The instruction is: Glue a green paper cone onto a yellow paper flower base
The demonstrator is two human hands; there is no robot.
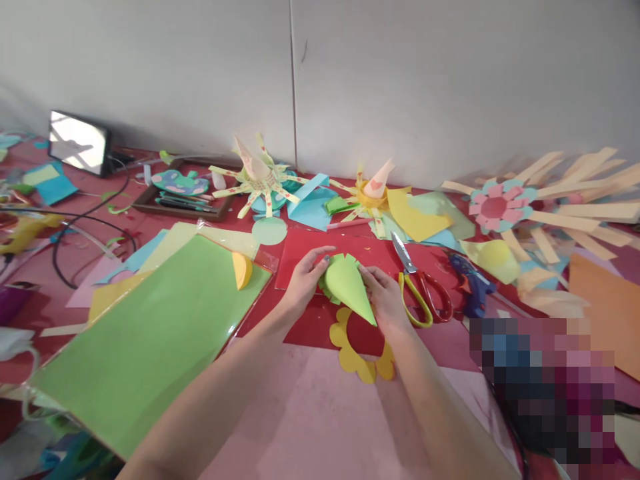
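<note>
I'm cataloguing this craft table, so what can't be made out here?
Head view:
Green cone: its inside, turned away.
Yellow petal piece: whether it closes into a ring; the cone and right hand cover part.
Screen: picture washed out by glare.
Orange sheet: cut off by right edge.
Lower-right area: pixelated.

The cone (349, 285) is lime green, the ring (351, 362) yellow, the wrapped sheet (160, 333) green.

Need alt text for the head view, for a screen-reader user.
A person's left hand and right hand hold a light-green paper cone with a notched rim. Nearer the viewer lies a yellow scalloped paper ring. Metal scissors with red and yellow handles lie to the right; a large green rectangular paper sheet lies to the left.
</note>
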